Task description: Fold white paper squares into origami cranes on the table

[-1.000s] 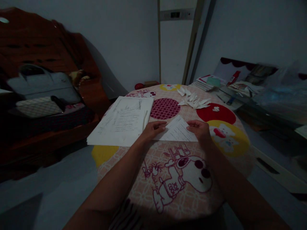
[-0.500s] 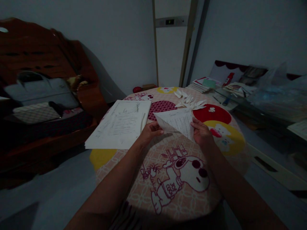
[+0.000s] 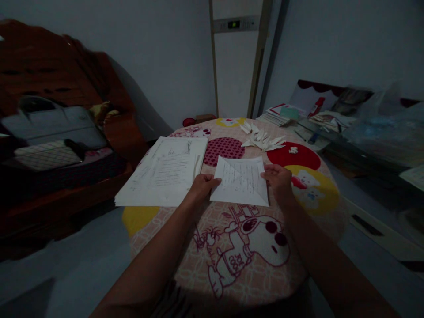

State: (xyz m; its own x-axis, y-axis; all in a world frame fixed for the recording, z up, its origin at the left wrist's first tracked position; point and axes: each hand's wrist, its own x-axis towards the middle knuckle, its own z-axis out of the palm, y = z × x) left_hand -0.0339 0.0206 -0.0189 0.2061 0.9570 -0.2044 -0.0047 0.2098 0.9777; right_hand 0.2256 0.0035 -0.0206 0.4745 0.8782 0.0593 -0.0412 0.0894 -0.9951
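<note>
A square sheet of paper [image 3: 241, 182] with handwriting and a diagonal crease lies spread out between my hands, low over the round table. My left hand [image 3: 203, 185] pinches its left edge, thumb on top. On the opposite edge, my right hand [image 3: 278, 179] grips it between thumb and fingers. Left of it is a stack of written sheets [image 3: 165, 172], close to my left hand. Beyond the sheet sit several folded white paper pieces [image 3: 261, 139] in a cluster. A small white crumpled bit [image 3: 293, 150] rests on the red circle of the cloth.
The patterned tablecloth [image 3: 258, 278] covers the round table. At right stands a glass-topped cabinet [image 3: 334, 150] with papers and a plastic bag [image 3: 377, 132]. A wooden sofa [image 3: 115, 128] holding a grey bag [image 3: 62, 126] is at left. A white floor-standing unit [image 3: 235, 75] stands behind.
The paper has gone from a folded, tilted triangle to an opened square, lying flatter. Both hands still hold its sides, and the view has shifted slightly.
</note>
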